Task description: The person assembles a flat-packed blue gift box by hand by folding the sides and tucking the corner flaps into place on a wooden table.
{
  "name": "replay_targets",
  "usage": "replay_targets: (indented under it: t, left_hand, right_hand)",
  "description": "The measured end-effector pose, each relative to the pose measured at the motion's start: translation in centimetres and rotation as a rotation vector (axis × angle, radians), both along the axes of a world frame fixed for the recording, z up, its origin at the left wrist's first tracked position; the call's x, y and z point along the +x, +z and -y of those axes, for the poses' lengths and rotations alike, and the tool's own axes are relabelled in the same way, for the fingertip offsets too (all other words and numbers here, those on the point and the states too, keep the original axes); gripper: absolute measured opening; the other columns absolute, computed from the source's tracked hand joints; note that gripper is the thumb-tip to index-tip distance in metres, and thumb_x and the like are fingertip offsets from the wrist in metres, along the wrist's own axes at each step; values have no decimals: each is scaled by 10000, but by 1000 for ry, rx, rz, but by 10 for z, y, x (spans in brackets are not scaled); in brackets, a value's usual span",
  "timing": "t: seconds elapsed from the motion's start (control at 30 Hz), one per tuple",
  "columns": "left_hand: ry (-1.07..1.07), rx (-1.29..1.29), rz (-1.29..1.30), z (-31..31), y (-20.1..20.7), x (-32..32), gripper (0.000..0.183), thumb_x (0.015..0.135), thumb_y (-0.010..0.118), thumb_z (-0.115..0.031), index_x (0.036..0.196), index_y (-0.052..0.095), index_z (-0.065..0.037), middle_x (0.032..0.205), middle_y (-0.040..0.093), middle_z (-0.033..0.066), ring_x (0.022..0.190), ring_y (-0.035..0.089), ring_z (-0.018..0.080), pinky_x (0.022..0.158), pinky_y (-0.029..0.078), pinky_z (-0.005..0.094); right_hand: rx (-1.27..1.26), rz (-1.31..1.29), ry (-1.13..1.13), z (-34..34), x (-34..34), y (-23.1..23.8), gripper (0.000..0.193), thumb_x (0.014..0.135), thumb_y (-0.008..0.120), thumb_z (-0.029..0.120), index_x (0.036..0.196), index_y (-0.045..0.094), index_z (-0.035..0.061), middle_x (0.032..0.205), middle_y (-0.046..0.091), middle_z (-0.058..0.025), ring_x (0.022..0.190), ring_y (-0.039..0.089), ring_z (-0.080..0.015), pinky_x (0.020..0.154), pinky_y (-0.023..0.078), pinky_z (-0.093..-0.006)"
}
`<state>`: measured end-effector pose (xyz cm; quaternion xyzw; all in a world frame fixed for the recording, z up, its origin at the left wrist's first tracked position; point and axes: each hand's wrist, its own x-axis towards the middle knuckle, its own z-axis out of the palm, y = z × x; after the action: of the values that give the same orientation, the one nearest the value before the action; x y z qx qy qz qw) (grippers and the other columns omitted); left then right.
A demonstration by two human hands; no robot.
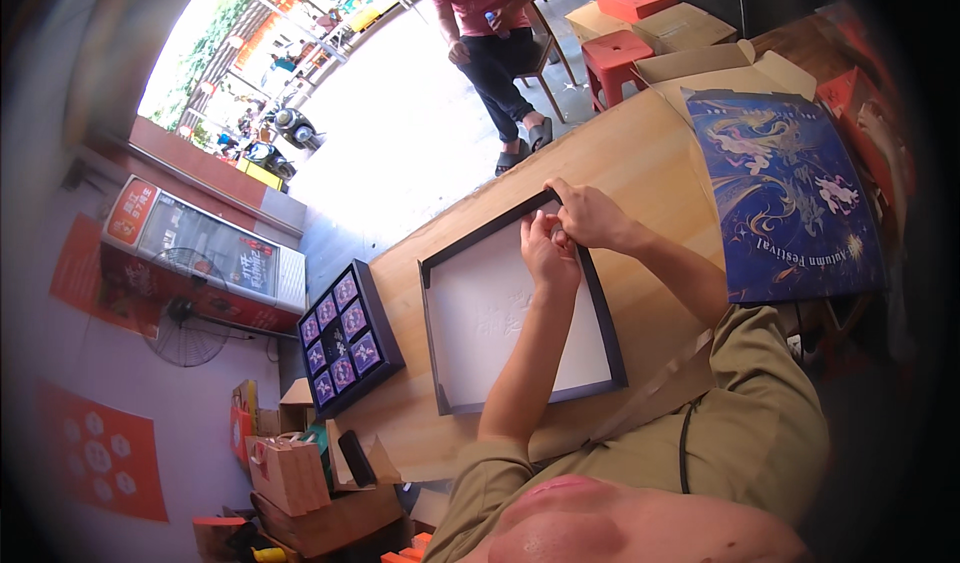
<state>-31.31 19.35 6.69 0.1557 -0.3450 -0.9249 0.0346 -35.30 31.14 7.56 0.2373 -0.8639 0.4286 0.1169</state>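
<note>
A large shallow box lid (470, 308), dark blue outside with a white inside and embossed marks, lies inner side up on the wooden table. My right hand (595, 221) grips its far right corner, fingers over the dark rim. Just inside that corner, my left hand (549, 251) has its fingers curled and touches my right hand; what lies between those fingertips is hidden. Left of the lid, a dark blue gift box (352, 338) holds several purple patterned square packs in compartments around a dark centre piece.
On the right, a blue decorated paper bag (790, 198) lies by an open carton (765, 73). A red stool (612, 63) and a seated person (490, 23) are beyond the table. At left are a display fridge (215, 253), a fan (183, 313) and paper bags (290, 473).
</note>
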Motion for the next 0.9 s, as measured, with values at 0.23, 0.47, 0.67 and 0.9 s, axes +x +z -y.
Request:
replay_targets:
  t: [0.23, 0.47, 0.67, 0.9]
  left_hand:
    - [6, 190, 10, 12, -10, 0, 185, 1060, 584, -246, 934, 488, -151, 690, 462, -52, 535, 448, 61, 478, 395, 227]
    - [3, 98, 137, 19, -12, -5, 168, 1046, 607, -254, 943, 510, -163, 648, 457, -63, 515, 454, 53, 418, 377, 198]
    - [-34, 0, 140, 22, -3, -4, 241, 1042, 608, -229, 832, 504, -171, 619, 447, -68, 482, 436, 54, 409, 367, 200]
    - [-123, 62, 66, 28, -3, 1, 298, 1045, 609, -204, 774, 490, -177, 600, 470, -67, 472, 437, 56, 410, 384, 225]
  right_hand:
    - [50, 75, 21, 7, 4, -6, 581, 834, 553, 79, 1382, 479, -98, 889, 692, -339, 847, 693, -500, 772, 555, -554]
    - [64, 83, 36, 11, 7, -12, 565, 869, 535, 47, 1411, 414, -59, 865, 683, -324, 823, 669, -512, 743, 515, -585]
    - [65, 61, 37, 13, 16, 2, 565, 873, 539, 78, 1401, 417, -80, 880, 687, -330, 824, 682, -502, 750, 534, -574]
    - [93, 72, 39, 12, 27, 17, 541, 883, 540, 109, 1379, 429, -77, 895, 692, -331, 819, 688, -497, 741, 546, -574]
